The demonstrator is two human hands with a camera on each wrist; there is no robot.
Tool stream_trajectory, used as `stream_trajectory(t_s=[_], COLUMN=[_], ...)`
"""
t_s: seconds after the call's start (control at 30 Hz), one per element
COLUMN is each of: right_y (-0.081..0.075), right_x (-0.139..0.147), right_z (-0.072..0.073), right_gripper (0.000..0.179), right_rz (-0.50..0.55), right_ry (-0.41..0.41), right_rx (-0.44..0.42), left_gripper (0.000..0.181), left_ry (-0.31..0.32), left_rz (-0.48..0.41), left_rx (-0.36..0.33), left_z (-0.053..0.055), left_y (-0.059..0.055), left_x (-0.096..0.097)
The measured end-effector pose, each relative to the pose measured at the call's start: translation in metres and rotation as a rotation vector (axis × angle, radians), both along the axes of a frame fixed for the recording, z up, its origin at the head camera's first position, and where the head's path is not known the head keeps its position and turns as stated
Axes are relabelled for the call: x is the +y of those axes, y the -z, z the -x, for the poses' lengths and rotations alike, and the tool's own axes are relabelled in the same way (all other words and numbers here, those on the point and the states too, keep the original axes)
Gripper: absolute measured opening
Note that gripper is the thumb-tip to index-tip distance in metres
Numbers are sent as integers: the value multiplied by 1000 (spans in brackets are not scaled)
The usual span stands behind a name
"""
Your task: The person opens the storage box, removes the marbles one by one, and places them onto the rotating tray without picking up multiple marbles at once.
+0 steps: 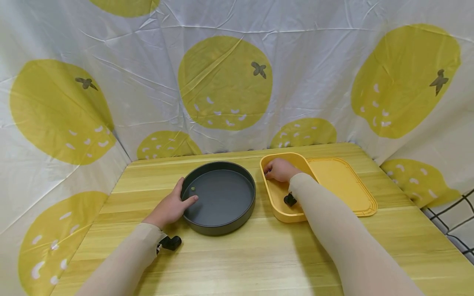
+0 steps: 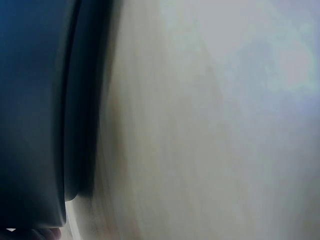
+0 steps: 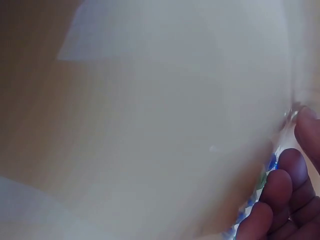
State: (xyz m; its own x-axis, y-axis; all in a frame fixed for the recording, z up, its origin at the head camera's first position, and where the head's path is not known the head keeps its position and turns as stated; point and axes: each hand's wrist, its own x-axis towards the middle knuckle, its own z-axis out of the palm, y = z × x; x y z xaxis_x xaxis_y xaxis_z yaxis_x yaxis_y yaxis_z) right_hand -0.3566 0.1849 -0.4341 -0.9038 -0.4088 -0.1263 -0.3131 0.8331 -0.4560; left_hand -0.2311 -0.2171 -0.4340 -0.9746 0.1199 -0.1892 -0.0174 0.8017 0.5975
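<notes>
Left hand [image 1: 171, 208] grips pan [image 1: 221, 228]; right hand [image 1: 281, 169] in box [image 1: 289, 217], sleeve [image 1: 333, 230] overlapping lid [image 1: 338, 176].

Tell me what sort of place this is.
Probably an indoor, curtained-off tabletop workspace: a yellowish wood-grain table stands against wrinkled white fabric printed with large yellow fruit shapes, with black wire grid at right.

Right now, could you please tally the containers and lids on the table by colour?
Dark grey: 1 (round pan)
Yellow-orange: 2 (deep box, flat lid)
Total: 3
</notes>
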Motion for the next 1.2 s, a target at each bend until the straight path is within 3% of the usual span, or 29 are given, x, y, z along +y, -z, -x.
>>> stream_trajectory(t_s=[0.4, 0.73, 1.2], right_y=[-13, -36, -73], right_x=[3, 10, -20], right_z=[-5, -4, -17], right_gripper=[25, 31, 35], right_rz=[65, 123, 219], right_ry=[33, 96, 50], right_rx=[-26, -50, -3], left_gripper=[102, 101, 101], left_ry=[2, 6, 16], left_rz=[-8, -3, -2], left_rx=[6, 17, 19], left_z=[-2, 0, -1], left_y=[-2, -1, -1], left_x=[1, -1, -1])
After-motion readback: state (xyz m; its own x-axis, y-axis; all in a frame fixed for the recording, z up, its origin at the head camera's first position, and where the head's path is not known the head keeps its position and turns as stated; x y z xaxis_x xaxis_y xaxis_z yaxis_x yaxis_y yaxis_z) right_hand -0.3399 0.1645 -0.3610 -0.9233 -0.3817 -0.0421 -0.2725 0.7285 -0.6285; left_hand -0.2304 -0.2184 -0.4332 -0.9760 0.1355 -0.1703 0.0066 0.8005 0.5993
